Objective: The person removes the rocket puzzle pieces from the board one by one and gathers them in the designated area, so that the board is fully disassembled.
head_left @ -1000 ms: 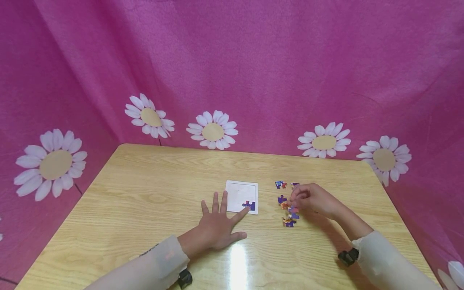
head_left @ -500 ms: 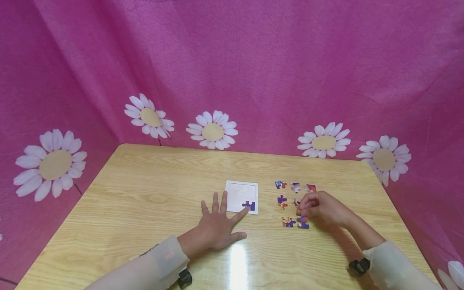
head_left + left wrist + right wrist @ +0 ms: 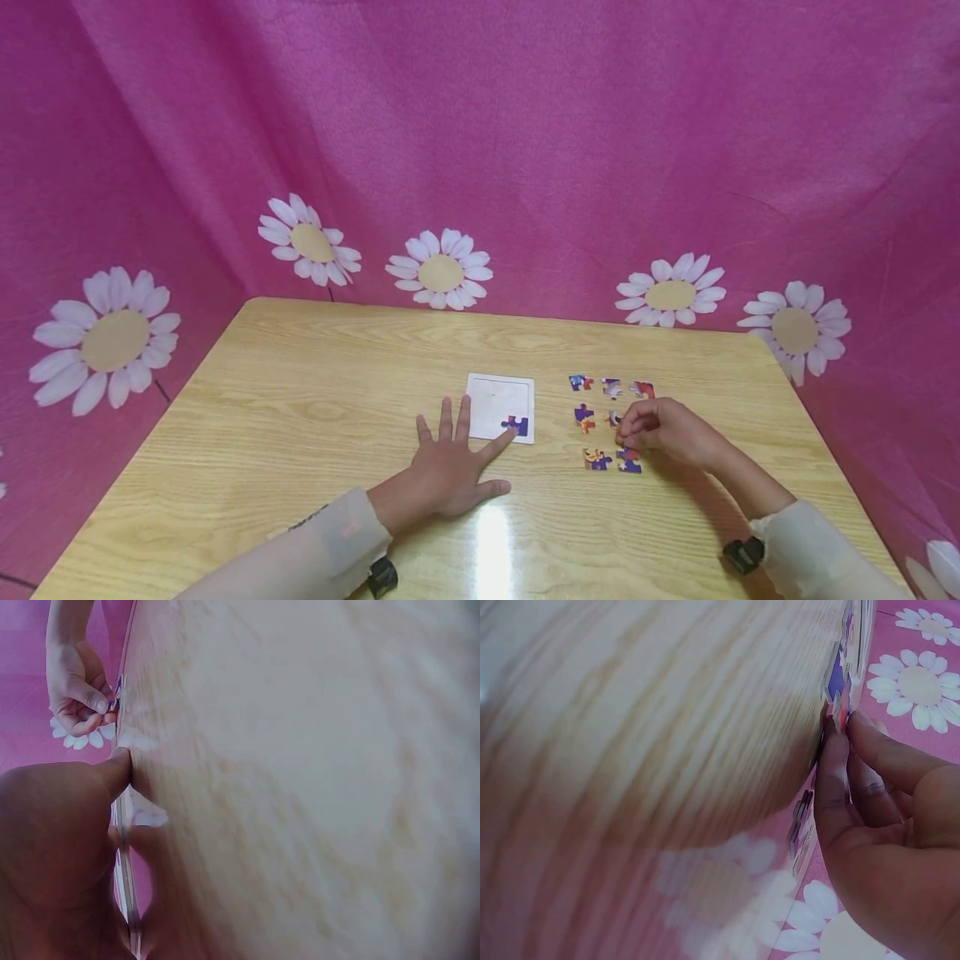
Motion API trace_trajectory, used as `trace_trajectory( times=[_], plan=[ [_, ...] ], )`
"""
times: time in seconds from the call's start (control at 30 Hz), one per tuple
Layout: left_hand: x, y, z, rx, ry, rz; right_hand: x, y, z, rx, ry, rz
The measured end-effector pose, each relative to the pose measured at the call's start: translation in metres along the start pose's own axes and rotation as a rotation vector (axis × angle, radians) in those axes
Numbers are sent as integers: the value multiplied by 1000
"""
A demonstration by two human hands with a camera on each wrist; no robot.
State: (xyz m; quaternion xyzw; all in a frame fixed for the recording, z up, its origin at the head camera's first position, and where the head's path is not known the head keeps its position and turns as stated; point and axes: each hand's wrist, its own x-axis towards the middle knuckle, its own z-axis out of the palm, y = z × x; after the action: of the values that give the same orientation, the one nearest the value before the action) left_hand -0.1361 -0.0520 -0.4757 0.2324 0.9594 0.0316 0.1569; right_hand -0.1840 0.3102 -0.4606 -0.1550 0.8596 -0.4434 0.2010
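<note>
My left hand point(image 3: 450, 471) lies flat on the table with fingers spread. Its index fingertip rests on a purple jigsaw piece point(image 3: 519, 422) in the lower right corner of a square white puzzle tray point(image 3: 491, 402). To the right, my right hand point(image 3: 671, 429) pinches a purple and red jigsaw piece point(image 3: 629, 466) between thumb and fingertips, low at the tabletop. The right wrist view shows those fingertips at the edge of a purple piece point(image 3: 835, 675). Part of the held piece is hidden by the fingers.
Several loose jigsaw pieces lie in loose rows right of the tray, among them a blue and red piece point(image 3: 580, 382), a purple and orange piece point(image 3: 583, 418) and a yellow and purple piece point(image 3: 597, 459). A pink curtain point(image 3: 525, 150) with daisies surrounds the wooden table point(image 3: 337, 383).
My right hand has moved right and slightly toward me, bringing the purple and red jigsaw piece to the right of the yellow and purple one. My left hand has stayed still.
</note>
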Motion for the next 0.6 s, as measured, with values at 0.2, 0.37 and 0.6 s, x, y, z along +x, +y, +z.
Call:
trace_trajectory(
  times=[0.2, 0.37, 0.6],
  plan=[
    [0, 0, 0, 0, 0, -4, 1, 0, 1, -21, 5, -3],
    [0, 0, 0, 1, 1, -4, 0, -1, 1, -38, 9, -3],
    [-1, 1, -1, 14, 7, -4, 0, -1, -2, 27, -6, -2]
  ],
)
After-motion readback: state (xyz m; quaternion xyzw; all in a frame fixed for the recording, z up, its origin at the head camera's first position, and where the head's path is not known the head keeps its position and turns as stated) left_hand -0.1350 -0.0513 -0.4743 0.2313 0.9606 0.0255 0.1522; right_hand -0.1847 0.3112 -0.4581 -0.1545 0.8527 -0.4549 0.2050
